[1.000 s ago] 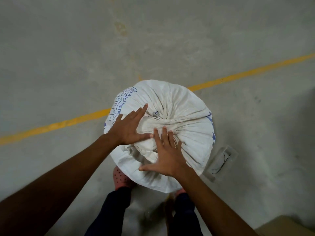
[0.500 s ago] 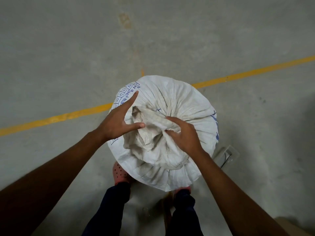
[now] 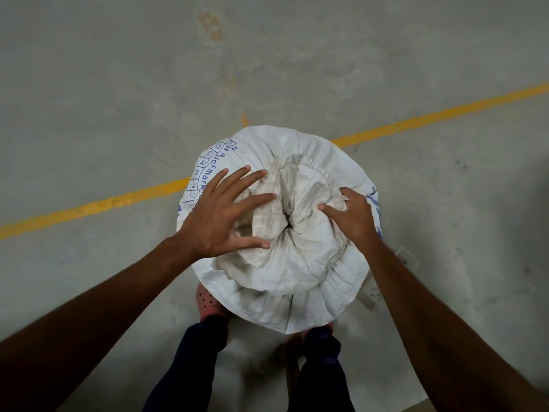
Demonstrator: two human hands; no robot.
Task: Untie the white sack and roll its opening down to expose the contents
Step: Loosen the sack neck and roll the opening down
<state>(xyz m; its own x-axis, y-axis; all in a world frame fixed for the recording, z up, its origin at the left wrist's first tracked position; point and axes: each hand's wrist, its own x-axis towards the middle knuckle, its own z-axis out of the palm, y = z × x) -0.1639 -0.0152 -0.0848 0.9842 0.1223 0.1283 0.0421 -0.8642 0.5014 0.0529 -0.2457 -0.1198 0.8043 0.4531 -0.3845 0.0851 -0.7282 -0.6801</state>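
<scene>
With the sack (image 3: 300,295) standing on the floor (image 3: 118,84) between the feet and its neck (image 3: 289,221) loosened but puckered, spread the mouth evenly. The left hand (image 3: 221,217) rests open, fingers splayed on the fabric; the right hand (image 3: 353,217) pinches the right fold — pull both outward together, then roll the rim down.
</scene>
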